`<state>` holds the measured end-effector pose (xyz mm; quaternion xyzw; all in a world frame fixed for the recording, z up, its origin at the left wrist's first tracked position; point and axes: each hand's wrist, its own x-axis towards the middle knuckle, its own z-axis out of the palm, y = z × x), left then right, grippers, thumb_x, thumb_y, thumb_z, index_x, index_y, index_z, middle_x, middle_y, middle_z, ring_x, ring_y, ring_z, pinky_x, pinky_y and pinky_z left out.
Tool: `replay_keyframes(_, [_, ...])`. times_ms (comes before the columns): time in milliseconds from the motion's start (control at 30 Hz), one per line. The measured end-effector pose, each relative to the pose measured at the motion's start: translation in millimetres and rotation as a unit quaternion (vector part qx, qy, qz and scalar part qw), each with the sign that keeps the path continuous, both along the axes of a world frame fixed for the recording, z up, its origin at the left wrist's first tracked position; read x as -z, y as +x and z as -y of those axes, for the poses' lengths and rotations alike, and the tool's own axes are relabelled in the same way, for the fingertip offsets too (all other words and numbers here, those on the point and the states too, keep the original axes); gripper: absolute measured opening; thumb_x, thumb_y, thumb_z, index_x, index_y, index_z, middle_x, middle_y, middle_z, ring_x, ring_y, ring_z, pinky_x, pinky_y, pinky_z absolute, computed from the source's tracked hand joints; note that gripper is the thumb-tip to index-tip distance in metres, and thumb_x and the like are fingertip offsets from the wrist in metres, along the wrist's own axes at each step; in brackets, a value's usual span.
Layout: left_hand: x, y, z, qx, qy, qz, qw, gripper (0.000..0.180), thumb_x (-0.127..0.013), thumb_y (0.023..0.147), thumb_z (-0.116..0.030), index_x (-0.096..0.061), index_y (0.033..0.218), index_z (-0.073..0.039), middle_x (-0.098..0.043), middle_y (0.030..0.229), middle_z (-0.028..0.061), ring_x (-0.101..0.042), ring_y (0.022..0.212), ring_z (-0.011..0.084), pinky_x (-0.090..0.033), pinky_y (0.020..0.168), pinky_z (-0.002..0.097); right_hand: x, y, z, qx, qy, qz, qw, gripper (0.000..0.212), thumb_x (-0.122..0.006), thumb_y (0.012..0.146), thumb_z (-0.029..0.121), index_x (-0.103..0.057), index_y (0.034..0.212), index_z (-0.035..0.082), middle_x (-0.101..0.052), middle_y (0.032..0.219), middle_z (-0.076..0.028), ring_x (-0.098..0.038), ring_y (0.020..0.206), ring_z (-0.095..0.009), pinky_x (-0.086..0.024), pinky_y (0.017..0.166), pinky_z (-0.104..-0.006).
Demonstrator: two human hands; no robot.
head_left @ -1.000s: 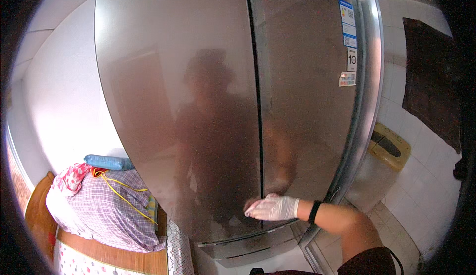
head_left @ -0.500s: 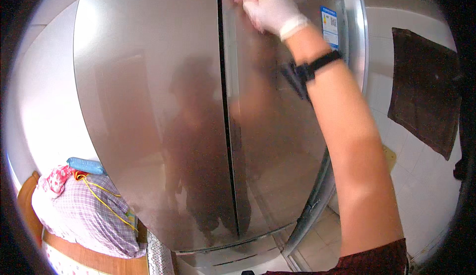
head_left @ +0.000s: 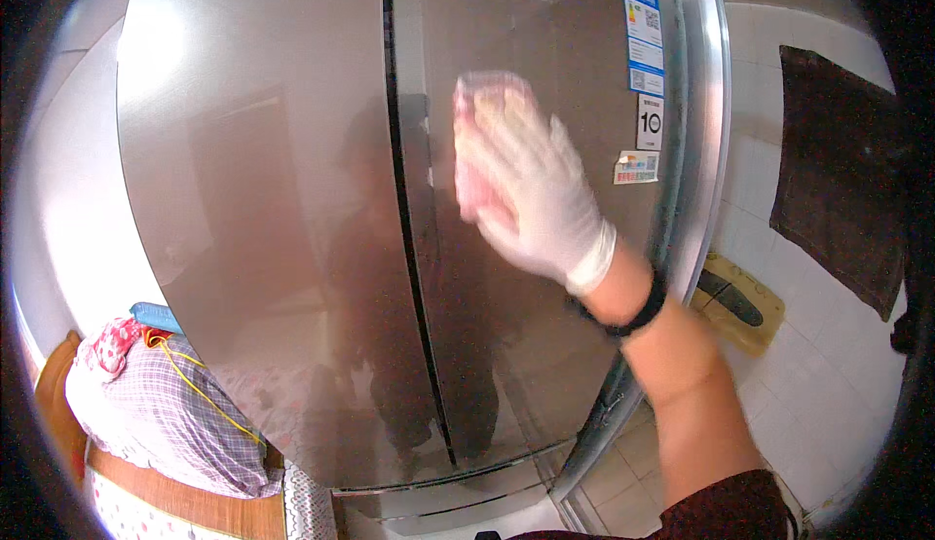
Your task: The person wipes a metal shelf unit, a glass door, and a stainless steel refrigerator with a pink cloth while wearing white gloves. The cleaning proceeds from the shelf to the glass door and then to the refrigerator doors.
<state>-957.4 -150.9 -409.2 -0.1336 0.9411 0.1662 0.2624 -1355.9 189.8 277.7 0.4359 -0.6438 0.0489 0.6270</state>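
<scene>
My right hand (head_left: 536, 194), in a thin white glove, presses a pink cloth (head_left: 472, 185) flat against the right door of a shiny brownish-grey refrigerator (head_left: 263, 199). Motion blurs the fingers and the cloth a little. The fingers lie over the cloth and point up, left of the stickers (head_left: 645, 43) at the door's right side. A black band (head_left: 643, 311) circles my right wrist. Between the two doors runs a dark vertical gap (head_left: 414, 238), left of the cloth. My left hand is out of the picture.
Lower left, a checked cloth (head_left: 175, 413) covers something bulky on a wooden surface (head_left: 185, 496), with a blue packet (head_left: 154, 317) and yellow cord. On the right are a metal frame (head_left: 706, 102), a dark hanging cloth (head_left: 838, 170) and a yellowish mat (head_left: 760, 297).
My right hand has come down the right door with the pink cloth, from the top edge of the picture to the door's upper middle. The view has shifted slightly right.
</scene>
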Motion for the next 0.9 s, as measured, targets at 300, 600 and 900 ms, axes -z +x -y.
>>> replay_keyframes(300, [-5, -24, -62, 0.006, 0.022, -0.025, 0.999, 0.039, -0.042, 0.107, -0.033, -0.062, 0.135, -0.015, -0.063, 0.138, 0.0119, -0.057, 0.129, 0.0274, -0.044, 0.111, 0.039, 325, 24, -57, -0.002, 0.138, 0.106, 0.985, 0.055, -0.055, 0.093, 0.033, -0.055, 0.148, 0.025, -0.052, 0.152, 0.003, -0.05, 0.137, -0.024, -0.042, 0.096, -0.0442])
replay_keyframes(600, [-1, -45, -57, 0.034, 0.016, -0.032, 0.999, 0.039, -0.042, 0.107, -0.032, -0.062, 0.135, -0.015, -0.063, 0.138, 0.0122, -0.057, 0.129, 0.0278, -0.044, 0.11, 0.039, 67, -30, -64, 0.019, 0.037, 0.085, 0.996, 0.068, -0.067, 0.082, 0.018, -0.054, 0.149, 0.016, -0.054, 0.152, -0.009, -0.046, 0.144, -0.032, -0.035, 0.112, -0.0551])
replay_keyframes(900, [19, -61, -50, 0.03, 0.018, -0.041, 0.999, 0.039, -0.042, 0.107, -0.032, -0.063, 0.134, -0.015, -0.064, 0.137, 0.0125, -0.058, 0.128, 0.0282, -0.044, 0.11, 0.0391, -249, -16, -44, -0.184, -0.179, 0.327, 0.91, 0.021, -0.052, 0.087, 0.001, -0.063, 0.105, 0.004, -0.072, 0.093, -0.018, -0.07, 0.093, -0.036, -0.054, 0.077, -0.0491])
